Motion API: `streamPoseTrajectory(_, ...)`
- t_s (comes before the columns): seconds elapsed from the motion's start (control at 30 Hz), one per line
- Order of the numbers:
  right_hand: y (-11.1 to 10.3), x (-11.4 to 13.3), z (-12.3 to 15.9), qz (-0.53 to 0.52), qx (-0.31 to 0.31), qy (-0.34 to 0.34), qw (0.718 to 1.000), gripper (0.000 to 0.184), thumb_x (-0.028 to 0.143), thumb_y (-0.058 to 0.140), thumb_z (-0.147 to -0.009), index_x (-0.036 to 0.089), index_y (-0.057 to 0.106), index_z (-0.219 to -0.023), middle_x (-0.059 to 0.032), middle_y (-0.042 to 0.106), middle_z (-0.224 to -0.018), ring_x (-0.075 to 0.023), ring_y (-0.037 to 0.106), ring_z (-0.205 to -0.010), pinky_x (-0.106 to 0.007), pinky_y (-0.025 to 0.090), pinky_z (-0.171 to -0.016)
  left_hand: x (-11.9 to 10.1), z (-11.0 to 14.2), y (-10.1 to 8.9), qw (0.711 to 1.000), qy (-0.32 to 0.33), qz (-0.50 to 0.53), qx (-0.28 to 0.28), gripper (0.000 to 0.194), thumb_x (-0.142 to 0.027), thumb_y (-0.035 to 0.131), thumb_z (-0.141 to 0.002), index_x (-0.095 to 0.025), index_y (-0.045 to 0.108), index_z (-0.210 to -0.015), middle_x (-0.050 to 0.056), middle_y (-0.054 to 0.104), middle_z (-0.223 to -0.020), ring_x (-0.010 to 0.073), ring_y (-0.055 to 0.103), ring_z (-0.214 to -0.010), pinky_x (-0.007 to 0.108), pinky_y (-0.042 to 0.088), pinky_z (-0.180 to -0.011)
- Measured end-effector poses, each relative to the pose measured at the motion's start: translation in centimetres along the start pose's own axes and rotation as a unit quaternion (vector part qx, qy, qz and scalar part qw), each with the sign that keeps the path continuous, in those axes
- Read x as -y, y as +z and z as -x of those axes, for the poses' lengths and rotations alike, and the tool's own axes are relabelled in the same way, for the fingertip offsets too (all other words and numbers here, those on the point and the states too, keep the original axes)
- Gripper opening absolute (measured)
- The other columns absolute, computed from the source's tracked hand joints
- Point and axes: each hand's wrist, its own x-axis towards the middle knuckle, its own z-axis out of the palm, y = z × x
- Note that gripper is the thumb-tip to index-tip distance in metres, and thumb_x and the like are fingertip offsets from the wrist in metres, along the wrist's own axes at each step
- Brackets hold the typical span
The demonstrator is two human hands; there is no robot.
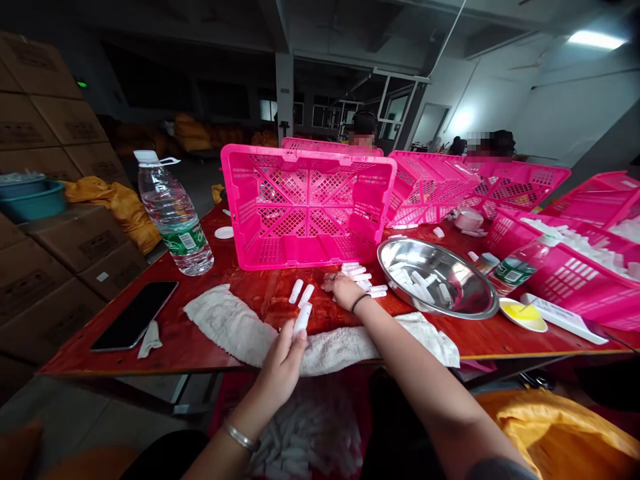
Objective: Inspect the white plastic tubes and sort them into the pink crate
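My left hand (283, 360) pinches a small white plastic tube (302, 320) upright between thumb and fingers, above the rolled white towel (335, 350). Two more white tubes (296, 291) lie on the red table just beyond it. Bent over the tabletop, my right hand (345, 291) has its fingers curled down and drawn together; what they hold, if anything, is hidden. Close beside it is a small pile of the same tubes (356, 271). Further right, a steel bowl (480, 280) has several white tubes inside.
A pink crate (307, 257) stands on its side behind my hands, with more crates to the right. A water bottle (183, 227) and a phone (135, 317) are at left. Right of the bowl sit a second bottle (520, 267) and a small yellow-filled dish (543, 325). Other people are behind the crates.
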Motion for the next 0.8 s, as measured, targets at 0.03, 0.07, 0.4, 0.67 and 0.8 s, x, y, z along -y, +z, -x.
streamPoseTrajectory(0.03,-0.1,-0.5,-0.4,0.005,0.023,-0.013,1.000,0.019,-0.002,0.056,-0.069,0.013,0.068,-0.072,-0.0109,0.068,-0.091,-0.0198,0.061,-0.091,-0.029,0.043,-0.089,-0.1,0.3,-0.5,1.000,-0.008,0.000,0.011,0.034,-0.049,0.043,-0.089,-0.018,0.054,-0.091,0.001,0.056,-0.069,0.0159,0.053,-0.061,0.026,0.043,-0.056)
streamPoseTrajectory(0.07,-0.2,-0.7,-0.6,0.009,0.036,-0.020,0.999,0.017,-0.002,0.058,-0.068,0.013,0.066,-0.067,-0.0105,0.068,-0.085,-0.0197,0.062,-0.086,-0.029,0.044,-0.086,-0.3,0.6,-1.0,1.000,-0.012,-0.004,0.023,0.034,-0.050,0.041,-0.089,-0.018,0.053,-0.092,0.001,0.057,-0.071,0.0158,0.054,-0.063,0.026,0.044,-0.058)
streamPoseTrajectory(0.4,-2.0,7.1,9.8,-0.308,-0.197,-0.053,0.929,0.026,0.027,0.045,-0.093,0.021,0.057,-0.115,-0.0076,0.058,-0.104,-0.0121,0.062,-0.076,-0.030,0.054,-0.073,-1.4,1.6,-2.2,0.997,0.028,-0.047,0.049,0.044,-0.044,0.049,-0.086,-0.016,0.054,-0.120,0.012,0.063,-0.113,0.0262,0.058,-0.104,0.036,0.046,-0.090)
streamPoseTrajectory(0.67,-6.9,8.5,13.4,-0.280,-0.062,-0.184,0.940,0.021,0.014,0.056,-0.086,0.019,0.067,-0.103,-0.0066,0.065,-0.092,-0.0130,0.061,-0.087,-0.024,0.051,-0.077,-3.7,3.2,-3.4,0.969,-0.048,0.056,0.234,0.040,-0.048,0.051,-0.086,-0.016,0.060,-0.108,0.000,0.057,-0.068,0.0096,0.048,-0.053,0.019,0.035,-0.046)
streamPoseTrajectory(0.8,-7.2,9.7,13.1,-0.295,0.047,-0.203,0.933,0.021,0.018,0.054,-0.088,0.018,0.066,-0.105,-0.0050,0.065,-0.083,-0.0109,0.060,-0.075,-0.023,0.050,-0.072,-5.0,3.4,-3.7,0.925,-0.115,0.089,0.351,0.042,-0.052,0.047,-0.087,-0.013,0.060,-0.095,-0.003,0.051,-0.060,0.0049,0.036,-0.043,0.017,0.025,-0.041)
